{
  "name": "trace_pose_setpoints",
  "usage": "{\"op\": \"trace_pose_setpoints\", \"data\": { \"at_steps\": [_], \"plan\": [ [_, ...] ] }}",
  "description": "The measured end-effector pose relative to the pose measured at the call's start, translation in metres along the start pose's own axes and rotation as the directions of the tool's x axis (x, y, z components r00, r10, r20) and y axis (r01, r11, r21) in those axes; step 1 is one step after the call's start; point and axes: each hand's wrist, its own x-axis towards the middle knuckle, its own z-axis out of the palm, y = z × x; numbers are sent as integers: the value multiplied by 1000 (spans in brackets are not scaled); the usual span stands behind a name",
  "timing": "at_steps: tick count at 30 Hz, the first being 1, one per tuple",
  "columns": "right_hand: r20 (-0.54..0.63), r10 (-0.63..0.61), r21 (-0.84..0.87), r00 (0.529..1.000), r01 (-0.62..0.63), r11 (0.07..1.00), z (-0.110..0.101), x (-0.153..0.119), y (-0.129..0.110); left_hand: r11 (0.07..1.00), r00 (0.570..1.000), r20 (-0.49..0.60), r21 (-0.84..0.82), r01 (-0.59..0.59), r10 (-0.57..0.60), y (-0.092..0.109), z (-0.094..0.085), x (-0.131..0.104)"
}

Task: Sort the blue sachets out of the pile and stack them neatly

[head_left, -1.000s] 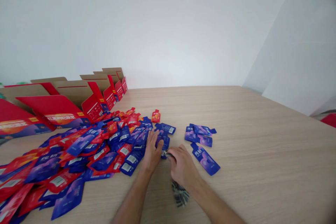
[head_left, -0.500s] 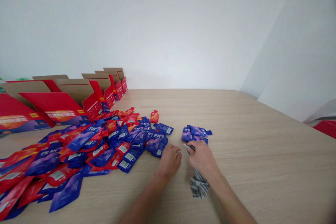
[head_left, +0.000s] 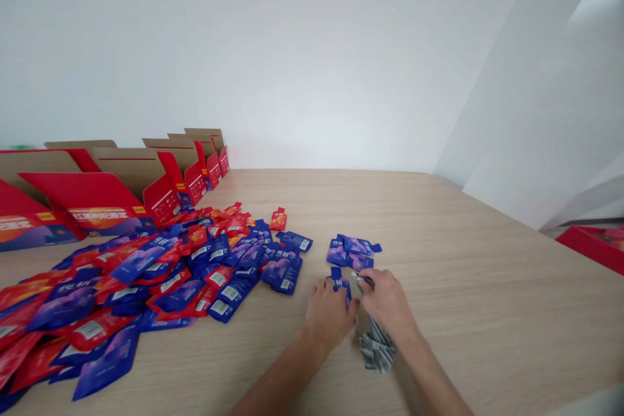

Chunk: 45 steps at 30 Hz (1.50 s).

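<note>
My right hand [head_left: 387, 304] is closed on a bundle of pouches [head_left: 375, 348] whose striped silver edges hang below my wrist. My left hand [head_left: 330, 313] lies beside it, fingers curled on a single blue pouch [head_left: 340, 279] on the wooden table [head_left: 463, 286]. Both hands are just in front of a small pile of blue pouches [head_left: 353, 250]. A wide heap of red and blue pouches [head_left: 160, 273] spreads over the table to the left of my left arm.
Several open red cardboard boxes [head_left: 121, 185] stand in a row along the back left by the white wall. A red tray-like object [head_left: 592, 246] sits off the table's right edge.
Both hands have moved right, from the edge of the big heap to the small blue pile. The lone blue pouch that lay to the right is gone from its spot.
</note>
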Motion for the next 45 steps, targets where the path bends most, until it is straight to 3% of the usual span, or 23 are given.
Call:
{"op": "trace_pose_setpoints", "data": {
  "at_steps": [5,7,9,10,12,13,15,17,19,22,24,28,30,34,36,38,42,45],
  "plan": [
    [-4,-54,54,999,55,997,14,5,-17,994,994,15,-15,105,-105,-23,-8,-7],
    [-20,-92,90,996,94,992,15,8,-27,976,987,-15,-154,154,-158,-37,-12,-5],
    [-49,-159,146,986,165,975,14,11,-39,874,965,-39,-434,219,-261,-53,-19,-2],
    [-67,-199,181,978,208,961,13,13,-45,750,942,-23,-611,253,-336,-62,-23,0],
    [-105,-279,260,955,297,919,10,16,-58,340,908,123,-900,272,-401,-79,-34,2],
    [-123,-315,300,941,338,892,10,17,-65,95,889,187,-964,247,-418,-86,-40,2],
    [-160,-382,373,910,415,830,12,17,-80,-283,884,257,-947,150,-391,-96,-51,2],
    [-193,-466,419,864,502,757,19,11,-96,-508,900,273,-859,68,-340,-101,-60,1],
    [-195,-572,422,797,595,685,29,2,-110,-616,922,273,-786,51,-273,-102,-65,1],
    [-126,-703,356,700,693,627,48,-7,-123,-653,941,275,-753,81,-200,-102,-66,1],
    [-118,-698,326,706,691,645,59,-4,-122,-659,937,273,-749,66,-216,-101,-62,1],
    [-300,-515,293,803,592,751,71,12,-109,-683,914,297,-730,29,-277,-97,-54,3],
    [-329,-510,285,795,599,749,73,10,-105,-679,912,302,-733,36,-278,-97,-52,3],
    [-200,-659,295,725,686,665,75,-7,-110,-652,912,324,-753,88,-252,-102,-49,0],
    [-224,-625,311,748,662,682,73,-8,-111,-639,909,325,-764,90,-260,-102,-48,-1],
    [-310,-515,325,799,598,733,66,1,-109,-615,911,308,-785,81,-274,-97,-46,-2],
    [-396,-268,385,878,424,820,50,23,-97,-552,951,254,-825,120,-174,-85,-45,-1],
    [-353,-269,420,896,409,810,49,20,-96,-553,949,252,-826,109,-188,-84,-45,0]
  ]
}}
